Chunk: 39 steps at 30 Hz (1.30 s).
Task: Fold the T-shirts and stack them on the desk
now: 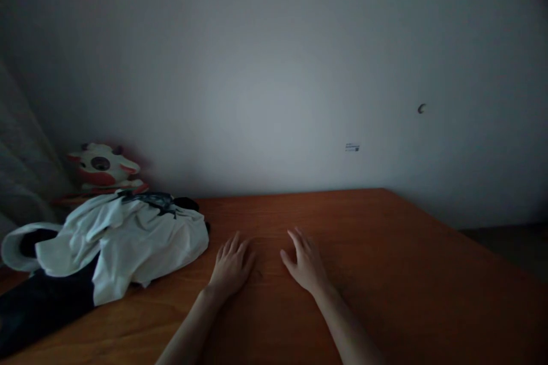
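Note:
My left hand [231, 267] lies flat on the brown wooden table [385, 274], fingers stretched out and holding nothing. My right hand [305, 263] rests a little to its right, also flat with fingers apart and nothing in it. A crumpled white garment [128, 239] with a dark print lies just left of my left hand, apart from it. Dark clothing [38, 302] sits under and in front of the white garment.
A white and red plush toy [105, 170] stands at the back left against the wall. A pale curtain [21, 171] hangs at the far left. The grey wall [274, 68] bears a small label [351, 147]. The table's right edge slants toward the near right.

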Each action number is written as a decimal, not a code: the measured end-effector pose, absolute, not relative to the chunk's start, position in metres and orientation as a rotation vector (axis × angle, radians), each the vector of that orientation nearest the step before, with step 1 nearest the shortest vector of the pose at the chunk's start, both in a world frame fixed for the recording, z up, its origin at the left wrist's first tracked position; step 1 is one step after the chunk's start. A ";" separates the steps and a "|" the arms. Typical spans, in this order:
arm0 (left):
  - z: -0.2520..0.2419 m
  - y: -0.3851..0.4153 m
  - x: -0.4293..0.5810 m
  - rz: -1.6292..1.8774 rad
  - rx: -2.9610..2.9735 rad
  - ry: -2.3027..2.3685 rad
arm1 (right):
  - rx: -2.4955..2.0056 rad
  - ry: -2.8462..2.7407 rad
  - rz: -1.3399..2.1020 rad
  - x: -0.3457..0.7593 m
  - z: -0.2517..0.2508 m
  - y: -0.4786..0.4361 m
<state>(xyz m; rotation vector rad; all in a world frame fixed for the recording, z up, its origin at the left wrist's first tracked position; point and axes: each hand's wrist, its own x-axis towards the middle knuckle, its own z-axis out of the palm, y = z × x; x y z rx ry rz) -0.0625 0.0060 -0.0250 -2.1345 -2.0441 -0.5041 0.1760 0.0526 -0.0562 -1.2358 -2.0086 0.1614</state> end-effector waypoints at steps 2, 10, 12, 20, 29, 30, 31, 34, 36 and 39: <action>-0.038 0.005 -0.055 -0.442 -2.134 -2.073 | -1.404 -2.123 0.169 0.172 -0.054 0.056; -0.039 0.002 -0.064 -0.478 -2.219 -2.036 | -1.591 -2.296 0.220 0.169 -0.040 0.068; -0.039 0.001 -0.063 -0.464 -2.218 -2.042 | -1.554 -2.319 0.237 0.172 -0.042 0.066; -0.039 -0.001 -0.060 -0.437 -2.220 -2.050 | -1.516 -2.338 0.263 0.177 -0.045 0.063; -0.039 0.000 -0.060 -0.415 -2.217 -2.036 | -1.499 -2.314 0.263 0.177 -0.049 0.065; -0.040 0.000 -0.060 -0.415 -2.217 -2.037 | -1.502 -2.315 0.262 0.177 -0.048 0.065; -0.040 0.000 -0.060 -0.418 -2.215 -2.035 | -1.503 -2.316 0.261 0.177 -0.048 0.065; -0.043 0.001 -0.061 -0.449 -2.212 -2.022 | -1.499 -2.323 0.267 0.177 -0.047 0.065; -0.044 0.002 -0.062 -0.478 -2.215 -2.016 | -1.504 -2.325 0.268 0.177 -0.047 0.065; -0.046 0.002 -0.062 -0.498 -2.219 -2.010 | -1.512 -2.325 0.259 0.177 -0.046 0.065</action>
